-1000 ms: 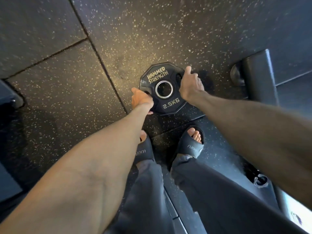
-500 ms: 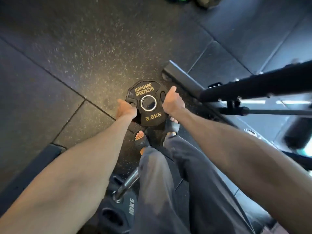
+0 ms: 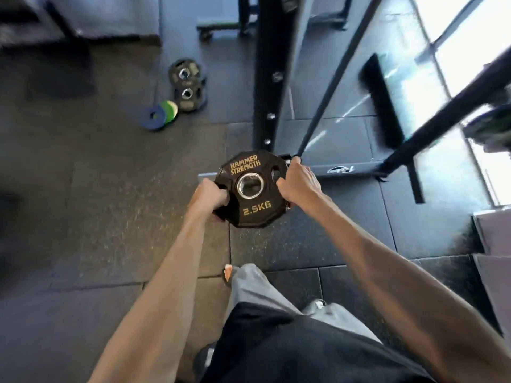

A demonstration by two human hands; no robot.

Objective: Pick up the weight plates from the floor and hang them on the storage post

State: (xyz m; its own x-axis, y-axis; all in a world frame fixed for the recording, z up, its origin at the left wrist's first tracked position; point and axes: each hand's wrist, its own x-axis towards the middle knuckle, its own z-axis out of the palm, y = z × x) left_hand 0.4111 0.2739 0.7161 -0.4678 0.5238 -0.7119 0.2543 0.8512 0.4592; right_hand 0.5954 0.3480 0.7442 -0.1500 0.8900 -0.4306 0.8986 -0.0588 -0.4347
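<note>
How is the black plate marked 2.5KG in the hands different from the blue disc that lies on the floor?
The black twelve-sided 2.5KG plate is held off the floor by the left hand and right hand; the small round blue disc lies on the floor, untouched. The black plate has gold lettering and grip slots; the blue disc looks plain, though blurred. Both have a centre hole.

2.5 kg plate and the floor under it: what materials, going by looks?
2.5 kg plate: looks like matte black rubber or urethane coating, going by the dull sheen and moulded gold lettering; core not visible. Its centre ring is shiny, likely polished steel. Both the left hand and right hand hold its rim. Floor: dark speckled tiles with seams, probably rubber.
</note>
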